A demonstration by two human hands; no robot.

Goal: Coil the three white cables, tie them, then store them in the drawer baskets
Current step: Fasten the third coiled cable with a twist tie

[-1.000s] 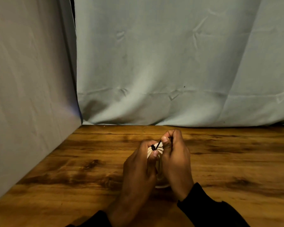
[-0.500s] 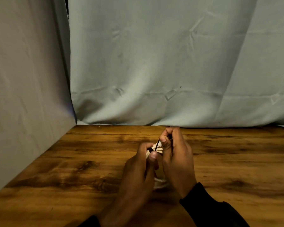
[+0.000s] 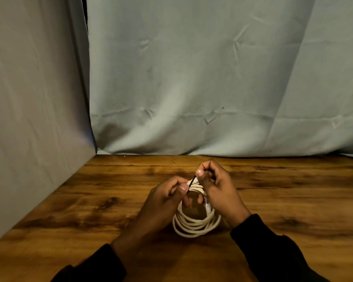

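Observation:
A white cable point(image 3: 194, 225) is wound into a coil of several loops and stands on edge on the wooden table point(image 3: 69, 210), held between both hands. My left hand point(image 3: 161, 202) grips the coil's top left, thumb pressed by a thin black tie point(image 3: 192, 181) that wraps the top of the loops. My right hand point(image 3: 218, 188) pinches the tie's free end between thumb and forefinger, just above the coil. Only this one cable is in view; the drawer and baskets are out of sight.
Pale grey cloth hangs behind the table point(image 3: 212, 88) and along its left side point(image 3: 33, 119), closing both edges. Bare wood stretches to the left and right of my hands. Dark sleeves cover both forearms.
My hands have drawn slightly apart, so the coil's lower loops now show between them. My right hand still pinches the black tie, pulled a little up and right.

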